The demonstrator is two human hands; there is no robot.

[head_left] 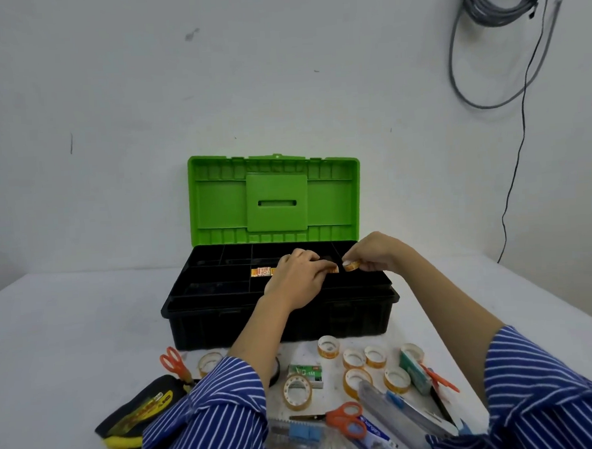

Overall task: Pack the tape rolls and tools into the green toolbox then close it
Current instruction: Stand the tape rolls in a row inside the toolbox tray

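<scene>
The toolbox (pixel 224 317) stands open on the table, its green lid (pixel 276 198) upright and a black divided tray on top. Some small tape rolls (pixel 262 271) lie in a middle compartment. My left hand (pixel 299 279) is over the tray and pinches a small tape roll (pixel 332 269) at its fingertips. My right hand (pixel 375 254) pinches another small tape roll (pixel 352 265) just beside it. Several loose tape rolls (pixel 354 358) lie on the table in front of the box, with orange scissors (pixel 346 419) nearer me.
A second pair of orange scissors (pixel 173 363) and a black-and-yellow pouch (pixel 139 407) lie at front left. A green staple box (pixel 306 373), a teal box (pixel 414 372) and clear packets (pixel 393 404) crowd the front right. Cables (pixel 504 41) hang on the wall.
</scene>
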